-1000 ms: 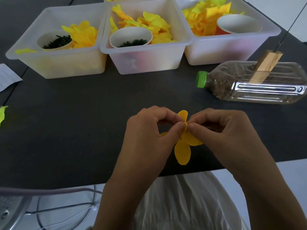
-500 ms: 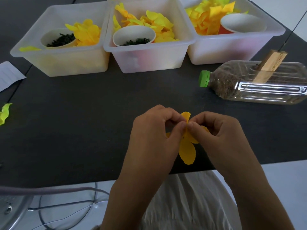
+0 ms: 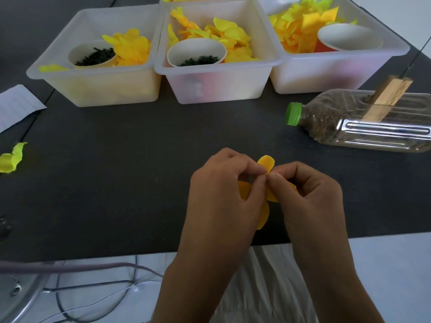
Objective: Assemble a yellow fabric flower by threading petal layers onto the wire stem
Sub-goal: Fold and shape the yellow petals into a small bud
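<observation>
- One yellow petal layer sits low in the centre of the frame, above the near edge of the black table. Four petals of it show in part: one pointing up, one down, one at each side behind the hands.
- Left hand: fingers curled, thumb and forefinger pinching the petal layer at its middle.
- Right hand: fingers curled, thumb and forefinger pinching the same layer from the other side. The two thumb tips touch.
- Wire stem: hidden by the fingers; cannot tell whether it is there.
- Three translucent bins in a row across the top of the frame, sides touching: left bin, middle bin, right bin. Each holds loose yellow petals and one paper cup.
- Cups, three counted: left cup and middle cup hold small dark green pieces; contents of the right cup are not visible.
- A fourth container edge with yellow petals shows at the top, behind the middle bin.
- One clear plastic bottle with a green cap lies on its side at the right edge, filled with brownish grains. One wooden block stands tilted in it, and a thin wire rises from its top.
- One lined paper sheet at the left edge; one yellow-green scrap below it.
</observation>
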A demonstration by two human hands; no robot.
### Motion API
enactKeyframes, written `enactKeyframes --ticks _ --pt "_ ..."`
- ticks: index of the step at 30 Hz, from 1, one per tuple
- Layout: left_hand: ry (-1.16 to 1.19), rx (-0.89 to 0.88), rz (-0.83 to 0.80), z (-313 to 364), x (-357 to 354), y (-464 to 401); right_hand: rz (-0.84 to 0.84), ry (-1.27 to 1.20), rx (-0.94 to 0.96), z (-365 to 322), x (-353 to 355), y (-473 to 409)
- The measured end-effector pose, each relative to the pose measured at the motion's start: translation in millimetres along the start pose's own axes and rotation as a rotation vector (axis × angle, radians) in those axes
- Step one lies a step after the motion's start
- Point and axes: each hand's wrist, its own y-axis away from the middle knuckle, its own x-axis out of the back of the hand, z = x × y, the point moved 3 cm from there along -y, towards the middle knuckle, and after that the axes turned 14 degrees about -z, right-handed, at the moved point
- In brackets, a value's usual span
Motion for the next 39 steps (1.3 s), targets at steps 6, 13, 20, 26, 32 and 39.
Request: enactKeyframes --ticks 6,13,20,26,32,39 --pt "0.018 0.019 0.034 -0.2 1.6 0.1 0.052 0.034 0.041 0.3 -5.0 1.7" --pt "0.109 0.04 0.148 -3.4 -8.3 1.2 0.132 0.019 0.024 2.4 -8.8 2.4" --pt "0.064 0.038 0.18 -6.9 -12.4 -1.5 0.034 0.003 -0.015 11.5 -11.1 -3.8" --pt "-0.071 0.029 0.104 -18.5 -8.7 -2.8 -0.301 0.162 -0.014 11.4 -0.9 -11.8" --pt "0.036 0.047 0.092 -19.8 -12.6 -2.7 -0.287 0.238 -0.088 15.3 7.1 -15.6" --pt "-0.002 0.011 0.144 -13.3 -14.9 -1.4 -0.109 0.257 -0.18 22.0 8.2 -17.7"
